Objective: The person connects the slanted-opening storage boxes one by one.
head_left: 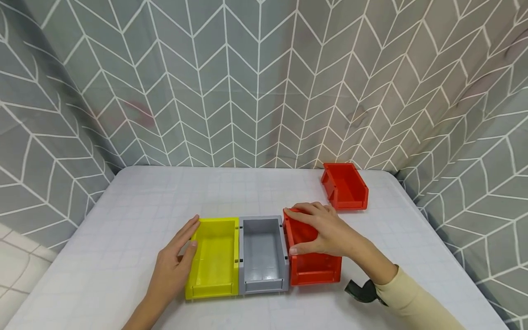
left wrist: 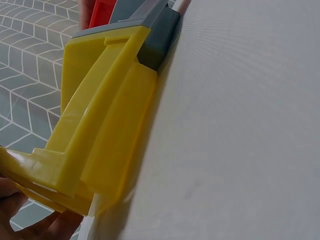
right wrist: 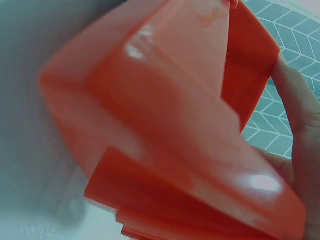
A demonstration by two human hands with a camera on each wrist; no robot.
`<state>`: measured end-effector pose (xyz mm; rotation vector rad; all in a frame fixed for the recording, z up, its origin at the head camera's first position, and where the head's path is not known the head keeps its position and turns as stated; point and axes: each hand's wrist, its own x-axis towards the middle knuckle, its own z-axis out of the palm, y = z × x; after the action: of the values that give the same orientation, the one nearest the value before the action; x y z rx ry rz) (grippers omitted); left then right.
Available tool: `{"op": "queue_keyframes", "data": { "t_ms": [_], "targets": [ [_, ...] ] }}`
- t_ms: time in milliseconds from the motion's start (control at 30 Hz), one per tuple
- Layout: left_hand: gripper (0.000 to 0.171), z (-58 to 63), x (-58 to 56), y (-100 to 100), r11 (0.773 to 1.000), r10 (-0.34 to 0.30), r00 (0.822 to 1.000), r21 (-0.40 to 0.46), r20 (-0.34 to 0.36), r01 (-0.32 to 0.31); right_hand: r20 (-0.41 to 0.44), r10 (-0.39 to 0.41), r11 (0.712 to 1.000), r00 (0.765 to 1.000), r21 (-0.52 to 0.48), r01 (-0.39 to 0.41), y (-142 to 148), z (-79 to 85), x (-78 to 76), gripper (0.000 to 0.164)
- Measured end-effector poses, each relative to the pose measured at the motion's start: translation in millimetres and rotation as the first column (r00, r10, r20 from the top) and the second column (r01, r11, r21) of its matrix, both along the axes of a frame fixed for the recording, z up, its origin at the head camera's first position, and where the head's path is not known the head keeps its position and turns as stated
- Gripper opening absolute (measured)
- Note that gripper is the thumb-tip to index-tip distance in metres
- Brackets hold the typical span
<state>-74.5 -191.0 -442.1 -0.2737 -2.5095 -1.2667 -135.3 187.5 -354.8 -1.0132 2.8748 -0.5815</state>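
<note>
Three open storage bins stand side by side on the white table: a yellow bin, a grey bin and a red bin. My left hand lies along the yellow bin's outer left side, fingers stretched out and thumb at its rim. In the left wrist view, fingers show beneath the near end of the yellow bin. Reaching over the red bin, my right hand grips it, with thumb and fingertips at its left wall. The right wrist view shows that red bin up close, slightly tilted.
Another red bin stands at the back right of the table. A black strap shows by the right sleeve. Behind the table's far edge hangs a grey patterned curtain.
</note>
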Motion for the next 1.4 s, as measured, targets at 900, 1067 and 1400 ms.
{"op": "queue_keyframes", "data": {
  "t_ms": [900,1067,1400],
  "targets": [
    [0.046,-1.0,-0.2,2.4,0.999,0.007,1.000,-0.031,-0.015,-0.007,0.051,-0.014,1.000,0.999,0.007,0.013,0.5,-13.3,-1.4,0.094],
    [0.045,0.0,-2.0,2.5,0.999,-0.003,1.000,-0.036,-0.031,0.002,0.032,0.002,1.000,0.999,-0.024,-0.001,1.6,-26.4,0.3,0.093],
    [0.045,1.6,-0.9,2.0,1.000,0.003,1.000,-0.006,-0.012,-0.003,0.024,-0.025,0.989,0.999,-0.142,0.028,3.7,-41.0,2.5,0.090]
  ]
}}
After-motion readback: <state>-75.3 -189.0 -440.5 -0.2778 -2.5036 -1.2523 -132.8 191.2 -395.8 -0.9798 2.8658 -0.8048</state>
